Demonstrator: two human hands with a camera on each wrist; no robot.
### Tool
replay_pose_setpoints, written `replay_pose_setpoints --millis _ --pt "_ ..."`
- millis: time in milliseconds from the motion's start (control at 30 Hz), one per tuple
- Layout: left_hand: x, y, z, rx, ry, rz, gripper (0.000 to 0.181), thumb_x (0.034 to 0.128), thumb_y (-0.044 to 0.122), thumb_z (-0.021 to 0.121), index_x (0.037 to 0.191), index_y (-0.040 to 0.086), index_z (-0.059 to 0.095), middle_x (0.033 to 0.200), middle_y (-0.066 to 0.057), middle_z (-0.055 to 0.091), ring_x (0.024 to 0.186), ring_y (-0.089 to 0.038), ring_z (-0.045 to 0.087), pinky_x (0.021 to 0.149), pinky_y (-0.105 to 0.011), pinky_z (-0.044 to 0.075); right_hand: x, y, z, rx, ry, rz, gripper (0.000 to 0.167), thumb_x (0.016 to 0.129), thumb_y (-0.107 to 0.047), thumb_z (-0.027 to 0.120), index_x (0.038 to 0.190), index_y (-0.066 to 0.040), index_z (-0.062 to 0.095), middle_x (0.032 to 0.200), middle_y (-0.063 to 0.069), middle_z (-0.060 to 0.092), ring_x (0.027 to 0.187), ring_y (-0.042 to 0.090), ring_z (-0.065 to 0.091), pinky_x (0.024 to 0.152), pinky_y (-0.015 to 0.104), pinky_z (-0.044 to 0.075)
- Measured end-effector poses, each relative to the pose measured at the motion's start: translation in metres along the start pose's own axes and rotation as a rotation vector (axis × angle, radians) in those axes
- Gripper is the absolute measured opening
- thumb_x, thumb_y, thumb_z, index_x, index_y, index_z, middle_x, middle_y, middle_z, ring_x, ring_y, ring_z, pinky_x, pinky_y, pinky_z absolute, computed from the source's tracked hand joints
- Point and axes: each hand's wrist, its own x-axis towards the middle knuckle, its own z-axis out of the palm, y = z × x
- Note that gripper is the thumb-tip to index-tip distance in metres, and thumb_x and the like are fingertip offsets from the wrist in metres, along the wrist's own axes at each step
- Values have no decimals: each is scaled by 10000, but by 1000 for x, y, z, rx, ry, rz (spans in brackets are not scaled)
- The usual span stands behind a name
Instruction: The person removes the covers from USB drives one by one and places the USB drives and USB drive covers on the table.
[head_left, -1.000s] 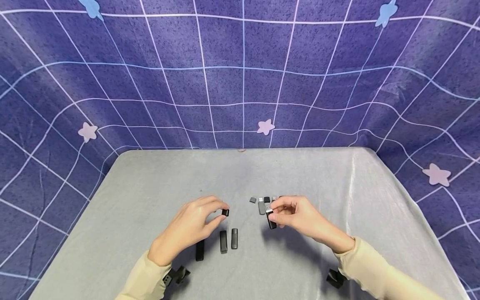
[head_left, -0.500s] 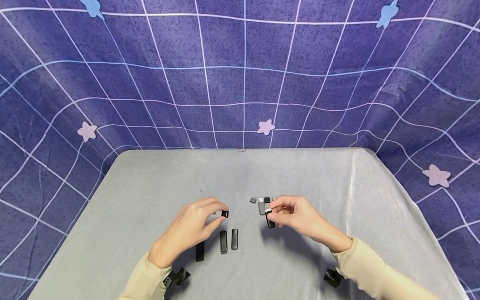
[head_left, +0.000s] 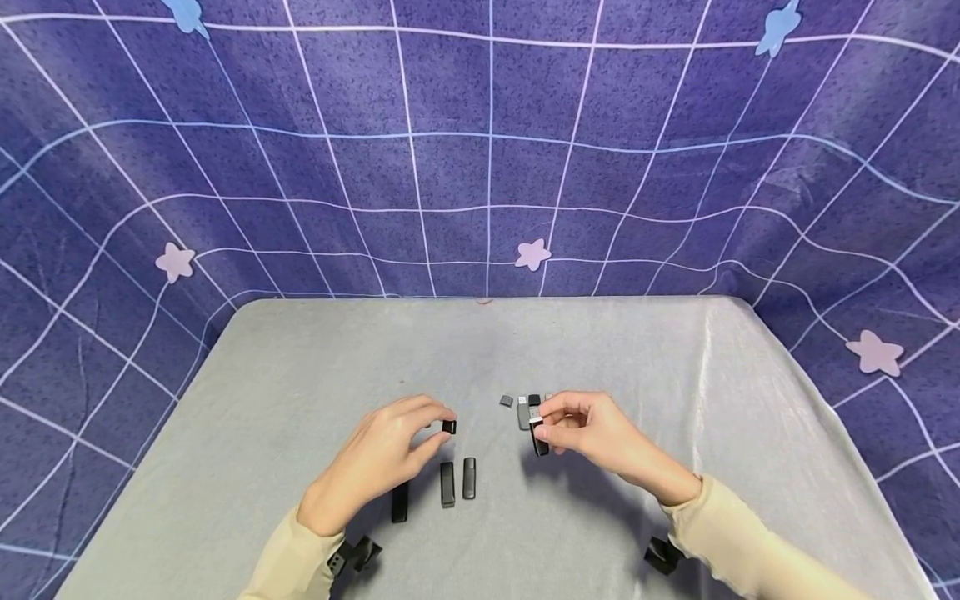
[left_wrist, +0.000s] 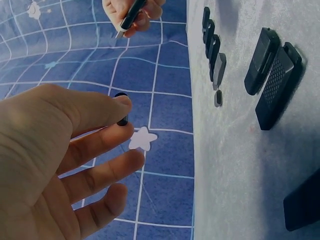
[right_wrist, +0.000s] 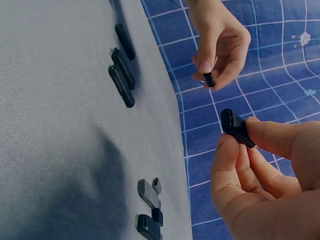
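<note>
Between thumb and index finger my left hand (head_left: pixel 378 446) pinches a small black USB stick cap (head_left: pixel 449 427), held above the table. To its right, my right hand (head_left: pixel 596 427) holds a black USB stick (head_left: pixel 540 442) by its body. The stick's bare metal plug points away from me and slightly left. Cap and stick are apart, as the right wrist view also shows with the cap (right_wrist: pixel 209 79) and the stick (right_wrist: pixel 236 128). Behind the right hand lie a grey USB stick (head_left: pixel 523 415) with its plug bare, a loose grey cap (head_left: pixel 506 401) and a black cap (head_left: pixel 534 400).
Two dark USB sticks, one (head_left: pixel 447 483) beside another (head_left: pixel 469 477), lie in front of the left hand on the grey cloth-covered table (head_left: pixel 337 350). A longer black one (head_left: pixel 400 502) is partly under that hand. Purple grid-patterned cloth (head_left: pixel 450 167) hangs behind.
My right hand has shifted very slightly left with the USB stick. The left hand with the cap stays almost still; nothing has been let go or picked up.
</note>
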Motion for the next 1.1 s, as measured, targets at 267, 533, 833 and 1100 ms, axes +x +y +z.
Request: replay_pose_setpoints --millis 267,533,833,1100 --pt "0 1 1 9 3 8 183 914 214 781 1094 198 760 1083 101 731 1000 -99 708 827 -337 596 2 -3 0 -6 7 5 279 909 -152 781 1131 5 719 925 108 733 726 177 682 658 288 576" --pt "2 0 2 8 10 14 178 917 207 779 1094 192 761 1092 83 736 996 -113 717 802 -340 602 7 -2 2 17 2 -18 276 914 -109 768 1146 27 707 951 128 727 736 205 695 700 315 608" --pt "4 1 3 4 12 3 183 923 216 775 1104 194 763 1099 107 733 991 -91 711 803 -328 600 10 -1 5 16 -9 -12 282 913 -120 773 1154 14 713 948 118 734 752 236 701 713 346 613" --pt "6 3 6 16 10 -4 180 918 220 779 1097 202 763 1082 110 734 989 -103 716 794 -343 602 13 0 6 34 -4 -5 287 921 -123 765 1165 16 711 956 113 733 759 233 702 741 370 617"
